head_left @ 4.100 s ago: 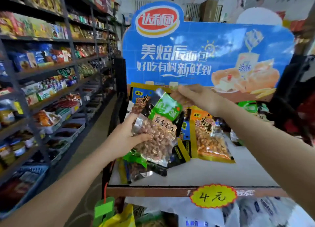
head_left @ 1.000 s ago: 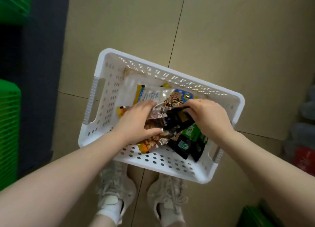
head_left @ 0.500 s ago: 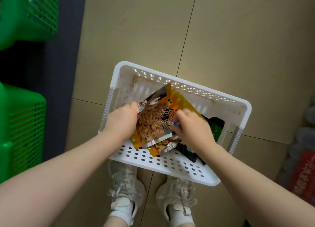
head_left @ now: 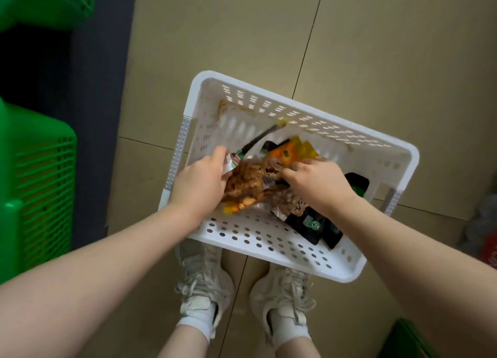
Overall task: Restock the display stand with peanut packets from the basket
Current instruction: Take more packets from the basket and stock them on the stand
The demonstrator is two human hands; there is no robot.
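Compared with half a second ago, both hands are sitting deeper among the packets and the orange packet is lying further back. Going left to right: green crates [head_left: 40,196] are standing on the floor; the left hand [head_left: 200,185] is gripping the silver edge of a clear peanut packet [head_left: 248,185] inside the white basket [head_left: 269,239]; the right hand [head_left: 317,184] is curling its fingers onto that same bundle, above the black packets [head_left: 312,224]. Judging from this, the slippery, overlapping foil is risking a packet sliding loose if both hands are lifting several at once.
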